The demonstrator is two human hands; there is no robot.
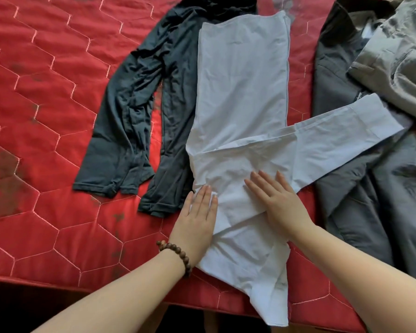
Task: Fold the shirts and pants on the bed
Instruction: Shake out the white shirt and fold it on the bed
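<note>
Two hands flat on pale blue shirt (240, 97): left hand (197, 217), right hand (277, 203), fingers straight, holding nothing, likely smoothing fold; dark top (135, 102) lies left of shirt.

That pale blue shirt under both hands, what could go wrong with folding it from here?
The pale blue shirt hangs over the near edge of the bed, so it may slide off once the left hand and right hand, now pressing flat, lift. Its sleeve lies across the grey trousers and could drag them. The dark top lies partly underneath and might get pulled along.
</note>
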